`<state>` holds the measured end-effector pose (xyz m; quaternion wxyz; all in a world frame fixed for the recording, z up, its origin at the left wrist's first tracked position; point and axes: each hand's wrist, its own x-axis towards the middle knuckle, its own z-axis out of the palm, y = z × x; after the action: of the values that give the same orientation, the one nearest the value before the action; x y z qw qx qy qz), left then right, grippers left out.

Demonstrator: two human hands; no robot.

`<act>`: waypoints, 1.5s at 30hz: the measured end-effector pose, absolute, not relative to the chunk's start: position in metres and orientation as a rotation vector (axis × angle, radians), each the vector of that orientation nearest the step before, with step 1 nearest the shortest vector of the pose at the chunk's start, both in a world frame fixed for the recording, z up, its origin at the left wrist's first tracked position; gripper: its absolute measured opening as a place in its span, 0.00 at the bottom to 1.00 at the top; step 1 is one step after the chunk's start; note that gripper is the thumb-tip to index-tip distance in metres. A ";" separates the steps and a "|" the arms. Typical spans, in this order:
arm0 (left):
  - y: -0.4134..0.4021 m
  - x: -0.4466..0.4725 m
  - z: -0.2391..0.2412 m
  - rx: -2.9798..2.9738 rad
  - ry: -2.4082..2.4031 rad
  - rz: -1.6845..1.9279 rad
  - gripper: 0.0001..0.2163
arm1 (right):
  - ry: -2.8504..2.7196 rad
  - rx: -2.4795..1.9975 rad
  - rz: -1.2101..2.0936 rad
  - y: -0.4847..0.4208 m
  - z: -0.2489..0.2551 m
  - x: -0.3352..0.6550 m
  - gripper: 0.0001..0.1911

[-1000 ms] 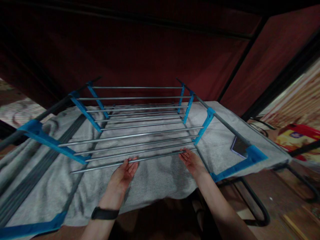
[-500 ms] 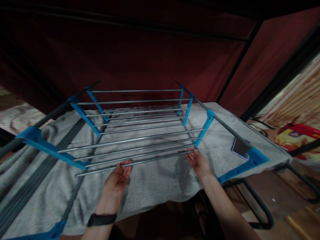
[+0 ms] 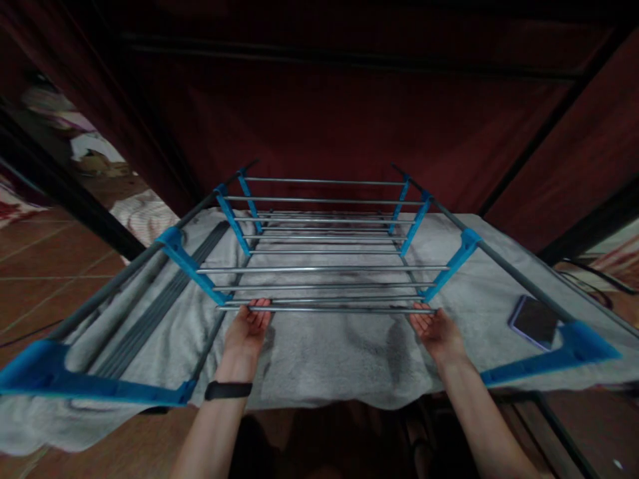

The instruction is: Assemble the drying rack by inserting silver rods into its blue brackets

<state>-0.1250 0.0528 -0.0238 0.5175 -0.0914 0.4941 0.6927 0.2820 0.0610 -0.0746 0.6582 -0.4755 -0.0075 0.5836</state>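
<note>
A drying rack of thin metal rods [image 3: 324, 269] held between blue plastic arms [image 3: 200, 274] stands over a grey towel [image 3: 324, 359]. My left hand [image 3: 248, 326], palm up with a black band on its wrist, curls its fingers around the nearest rod [image 3: 324, 309] close to that rod's left end. My right hand [image 3: 433, 327], also palm up, grips the same rod by its right end. The rod lies level at the tips of the blue arms on both sides [image 3: 449, 266].
A dark phone [image 3: 534, 321] lies on the towel to the right. Long blue arms stick out at the near left [image 3: 90, 387] and near right [image 3: 549, 359]. A dark red fabric wall [image 3: 324, 120] closes the back. Brown floor tiles [image 3: 30, 266] show at left.
Both hands have slid outward along the nearest rod toward its ends. The rod has gone from slanted to level, and the view has swung so the rack sits centred.
</note>
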 end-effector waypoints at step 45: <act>0.050 -0.160 -0.021 -0.265 1.198 1.850 0.12 | 0.119 -1.167 1.198 0.062 -0.076 0.306 0.18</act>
<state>-0.1602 0.0499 -0.0214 0.4447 -0.1070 0.4834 0.7464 0.3063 0.0618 -0.0759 0.6689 -0.5174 0.0530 0.5311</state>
